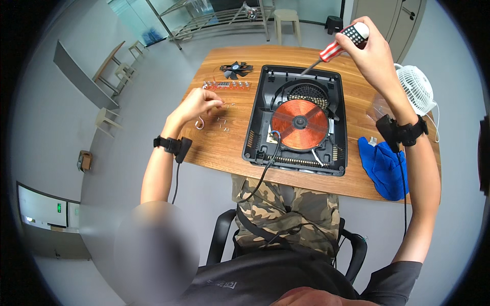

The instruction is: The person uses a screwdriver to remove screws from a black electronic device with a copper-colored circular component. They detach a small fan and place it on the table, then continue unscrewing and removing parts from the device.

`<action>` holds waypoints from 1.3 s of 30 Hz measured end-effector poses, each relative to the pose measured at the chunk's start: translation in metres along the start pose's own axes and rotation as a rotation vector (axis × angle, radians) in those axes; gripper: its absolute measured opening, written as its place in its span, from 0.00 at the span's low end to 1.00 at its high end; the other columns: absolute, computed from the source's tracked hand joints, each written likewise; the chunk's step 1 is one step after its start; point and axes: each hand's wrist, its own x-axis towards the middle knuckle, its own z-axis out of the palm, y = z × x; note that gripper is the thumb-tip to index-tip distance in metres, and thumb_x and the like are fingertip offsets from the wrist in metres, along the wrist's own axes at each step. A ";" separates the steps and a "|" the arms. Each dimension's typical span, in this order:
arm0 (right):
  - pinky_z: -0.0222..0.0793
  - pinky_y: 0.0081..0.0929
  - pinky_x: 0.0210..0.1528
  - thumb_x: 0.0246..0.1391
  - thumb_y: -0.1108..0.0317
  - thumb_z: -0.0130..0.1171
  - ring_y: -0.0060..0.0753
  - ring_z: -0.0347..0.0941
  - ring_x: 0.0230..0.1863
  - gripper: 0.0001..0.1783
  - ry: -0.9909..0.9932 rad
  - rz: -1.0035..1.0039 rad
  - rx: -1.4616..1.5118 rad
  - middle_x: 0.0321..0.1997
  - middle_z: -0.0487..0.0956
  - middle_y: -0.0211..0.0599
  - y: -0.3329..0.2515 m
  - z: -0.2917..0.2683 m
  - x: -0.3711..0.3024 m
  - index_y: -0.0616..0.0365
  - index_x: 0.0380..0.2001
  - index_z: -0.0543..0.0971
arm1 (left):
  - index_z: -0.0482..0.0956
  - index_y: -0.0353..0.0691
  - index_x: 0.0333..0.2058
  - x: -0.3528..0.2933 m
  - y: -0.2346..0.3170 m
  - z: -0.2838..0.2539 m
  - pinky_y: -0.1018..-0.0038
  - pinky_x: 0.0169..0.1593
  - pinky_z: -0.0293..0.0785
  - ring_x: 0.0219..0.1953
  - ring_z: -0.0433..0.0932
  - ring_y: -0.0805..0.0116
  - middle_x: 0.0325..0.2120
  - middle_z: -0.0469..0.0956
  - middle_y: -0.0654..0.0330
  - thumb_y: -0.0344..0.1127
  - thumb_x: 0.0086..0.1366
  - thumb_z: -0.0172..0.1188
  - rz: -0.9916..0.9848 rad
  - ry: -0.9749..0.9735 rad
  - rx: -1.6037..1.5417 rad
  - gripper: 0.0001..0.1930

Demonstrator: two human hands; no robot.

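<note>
Black casing (261, 112) with copper coil (300, 123) inside, screwdriver (334, 50) in right hand (371, 53).

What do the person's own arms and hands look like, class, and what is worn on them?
Both the left hand and the right hand are ungloved. Each wrist wears a black strap with a blocky black unit, from which a thin dark cable runs. The right arm shows a short, dark grey sleeve; a blurred patch hides the left upper arm.
</note>
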 end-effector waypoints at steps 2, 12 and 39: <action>0.74 0.29 0.37 0.58 0.57 0.67 0.27 0.80 0.32 0.18 0.035 -0.039 -0.016 0.29 0.82 0.37 0.005 -0.003 -0.004 0.59 0.38 0.75 | 0.87 0.32 0.41 0.015 -0.037 0.001 0.72 0.30 0.79 0.22 0.82 0.70 0.28 0.86 0.55 0.32 0.67 0.63 0.061 0.056 0.178 0.10; 0.71 0.27 0.32 0.58 0.62 0.65 0.26 0.77 0.27 0.17 -0.124 0.095 -0.143 0.25 0.79 0.38 0.046 -0.038 -0.042 0.61 0.40 0.71 | 0.82 0.31 0.35 0.057 -0.067 0.025 0.66 0.36 0.81 0.29 0.85 0.60 0.26 0.84 0.49 0.27 0.62 0.64 -0.044 -0.002 0.273 0.05; 0.74 0.32 0.37 0.58 0.59 0.66 0.34 0.80 0.32 0.20 -0.152 0.127 -0.107 0.30 0.82 0.42 0.056 -0.050 -0.063 0.60 0.44 0.72 | 0.85 0.33 0.40 0.060 -0.109 0.044 0.61 0.48 0.79 0.43 0.82 0.49 0.38 0.83 0.47 0.23 0.55 0.67 0.323 0.202 0.349 0.12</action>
